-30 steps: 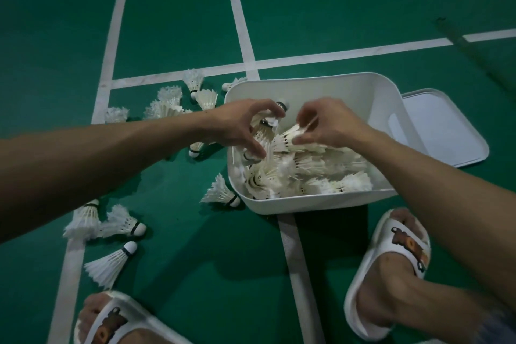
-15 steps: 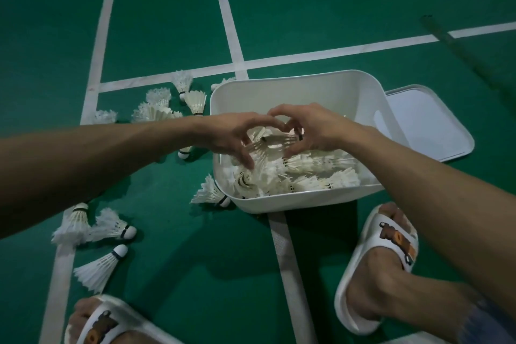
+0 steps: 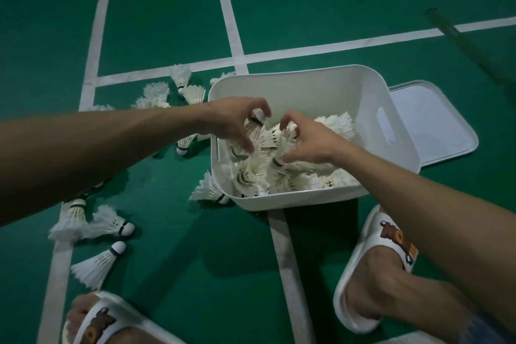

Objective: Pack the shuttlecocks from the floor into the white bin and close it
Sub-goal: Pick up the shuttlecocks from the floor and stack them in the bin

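Observation:
The white bin (image 3: 307, 92) stands open on the green floor, its near half holding a pile of white shuttlecocks (image 3: 315, 176). Both my hands reach into its left part. My left hand (image 3: 233, 120) curls its fingers and thumb around a shuttlecock (image 3: 255, 127) with its cork up. My right hand (image 3: 307, 139) grips another shuttlecock (image 3: 280, 155) between thumb and fingers, just above the pile. Several shuttlecocks lie on the floor: a pair (image 3: 92, 220) and a single one (image 3: 97, 262) at the near left, one against the bin (image 3: 208, 190), and a cluster behind my left forearm (image 3: 192, 92).
The bin's white lid (image 3: 435, 126) lies flat on the floor against its right side. My feet in white sandals are at the near right (image 3: 391, 237) and the bottom left (image 3: 95, 321). White court lines cross the floor under and behind the bin.
Both hands stayed over the bin's left part and sank closer to the pile. The right hand's shuttlecock turned from lying sideways to pointing cork down. The left hand now holds one.

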